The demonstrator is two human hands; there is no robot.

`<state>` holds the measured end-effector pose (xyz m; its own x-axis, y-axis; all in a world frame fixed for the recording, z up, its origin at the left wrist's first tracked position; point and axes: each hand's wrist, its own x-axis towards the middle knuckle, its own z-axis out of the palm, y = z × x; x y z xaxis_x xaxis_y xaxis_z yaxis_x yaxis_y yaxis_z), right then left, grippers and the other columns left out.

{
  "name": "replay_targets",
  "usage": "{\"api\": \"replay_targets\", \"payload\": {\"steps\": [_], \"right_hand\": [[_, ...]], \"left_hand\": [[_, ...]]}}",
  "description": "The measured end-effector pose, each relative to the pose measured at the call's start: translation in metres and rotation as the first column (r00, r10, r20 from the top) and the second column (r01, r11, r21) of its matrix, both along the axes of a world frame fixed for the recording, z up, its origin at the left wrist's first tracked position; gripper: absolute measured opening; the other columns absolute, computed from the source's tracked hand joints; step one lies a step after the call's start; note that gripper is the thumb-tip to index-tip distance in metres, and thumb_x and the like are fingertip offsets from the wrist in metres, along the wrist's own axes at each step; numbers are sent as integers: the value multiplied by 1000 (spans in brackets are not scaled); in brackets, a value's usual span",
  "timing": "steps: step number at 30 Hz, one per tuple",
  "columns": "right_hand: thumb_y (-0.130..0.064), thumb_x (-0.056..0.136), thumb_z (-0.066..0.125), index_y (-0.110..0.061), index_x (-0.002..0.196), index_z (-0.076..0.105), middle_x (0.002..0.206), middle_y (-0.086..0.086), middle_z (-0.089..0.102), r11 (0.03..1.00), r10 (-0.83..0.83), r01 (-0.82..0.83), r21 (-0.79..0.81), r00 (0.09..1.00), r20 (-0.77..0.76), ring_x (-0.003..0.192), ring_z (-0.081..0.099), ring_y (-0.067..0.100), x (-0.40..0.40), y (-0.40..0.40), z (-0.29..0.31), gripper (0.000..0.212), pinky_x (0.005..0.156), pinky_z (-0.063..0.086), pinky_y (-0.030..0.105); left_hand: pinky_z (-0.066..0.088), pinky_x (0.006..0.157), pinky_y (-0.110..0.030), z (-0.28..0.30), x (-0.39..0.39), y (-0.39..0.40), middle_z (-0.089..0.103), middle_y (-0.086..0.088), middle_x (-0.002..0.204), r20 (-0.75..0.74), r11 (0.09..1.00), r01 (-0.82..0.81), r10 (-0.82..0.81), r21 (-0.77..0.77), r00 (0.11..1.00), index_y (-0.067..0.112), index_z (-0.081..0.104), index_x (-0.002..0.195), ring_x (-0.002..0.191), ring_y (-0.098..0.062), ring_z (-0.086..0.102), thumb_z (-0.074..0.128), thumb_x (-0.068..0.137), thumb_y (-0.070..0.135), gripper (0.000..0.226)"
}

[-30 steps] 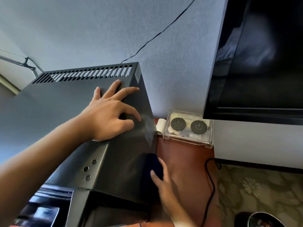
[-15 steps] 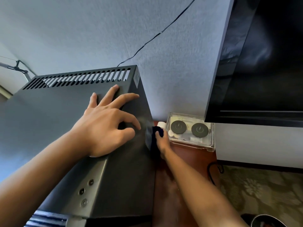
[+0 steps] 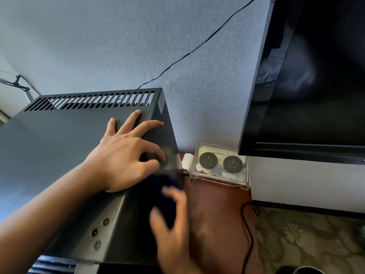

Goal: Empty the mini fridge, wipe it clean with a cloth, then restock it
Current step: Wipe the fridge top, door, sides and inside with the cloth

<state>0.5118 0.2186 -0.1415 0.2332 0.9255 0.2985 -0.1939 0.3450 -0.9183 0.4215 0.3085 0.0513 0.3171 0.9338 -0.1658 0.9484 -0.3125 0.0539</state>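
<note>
The dark grey mini fridge (image 3: 59,147) fills the left of the view, seen from above, with vent slots along its back edge. My left hand (image 3: 126,151) rests on its top near the right edge, fingers spread. My right hand (image 3: 171,230), blurred by motion, presses a dark blue cloth (image 3: 167,196) against the fridge's right side wall, about halfway along it. Whether the fingers curl round the cloth is unclear. The fridge's inside is out of sight.
A clear plastic box (image 3: 220,165) with two black round lids stands on the red-brown surface (image 3: 215,214) by the wall. A black TV (image 3: 312,76) hangs at the right. A black cable (image 3: 248,230) trails over the surface's edge. Patterned carpet (image 3: 308,240) lies below.
My right hand with the cloth went from the fridge side's front to its back corner, and has now come back toward me along the side. My left hand stayed put.
</note>
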Motion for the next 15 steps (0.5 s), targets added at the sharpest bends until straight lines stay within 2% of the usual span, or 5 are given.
{"api": "replay_targets", "payload": {"steps": [4, 6, 10, 13, 15], "right_hand": [[-18, 74, 72, -31, 112, 56, 132, -5, 58, 986, -53, 46, 159, 998, 42, 118, 63, 17, -13, -47, -20, 44, 98, 46, 21], [-19, 79, 71, -40, 118, 53, 134, -14, 54, 985, -101, 89, 149, 992, 72, 124, 57, 9, -11, -23, -31, 48, 103, 41, 18], [-42, 90, 62, -57, 120, 49, 123, -18, 57, 976, -114, 126, -177, 991, 73, 120, 54, 3, -7, 90, -74, 36, 106, 41, 24], [-43, 94, 57, -40, 120, 51, 123, -4, 61, 880, -86, 121, -459, 992, 96, 119, 57, 19, 1, 176, -131, 27, 107, 46, 42], [-40, 97, 57, -32, 121, 53, 124, 3, 62, 804, -74, 106, -585, 994, 78, 120, 58, 28, 3, 197, -158, 26, 105, 47, 41]], "left_hand": [[-4, 124, -61, 0, -1, 0, 7, 32, 163, -1, 1000, 4, -4, 3, 1000, 63, 65, 105, 155, -10, -17, 22, 67, 63, 57], [-4, 124, -61, -1, -1, 0, 8, 33, 162, 3, 1000, 0, 0, 3, 1000, 63, 65, 104, 155, -9, -17, 23, 66, 63, 57], [-5, 124, -60, 0, 1, 1, 9, 34, 161, 9, 1000, -10, 10, 0, 1000, 64, 65, 103, 154, -7, -18, 24, 66, 62, 55], [-5, 125, -58, -2, -2, 2, 9, 37, 159, 17, 1000, -5, 5, 5, 1000, 64, 64, 105, 154, -5, -19, 24, 66, 61, 56], [-5, 125, -58, -1, -3, 2, 7, 37, 159, 15, 1000, -2, 2, 6, 1000, 65, 62, 108, 153, -4, -20, 23, 67, 61, 58]]}}
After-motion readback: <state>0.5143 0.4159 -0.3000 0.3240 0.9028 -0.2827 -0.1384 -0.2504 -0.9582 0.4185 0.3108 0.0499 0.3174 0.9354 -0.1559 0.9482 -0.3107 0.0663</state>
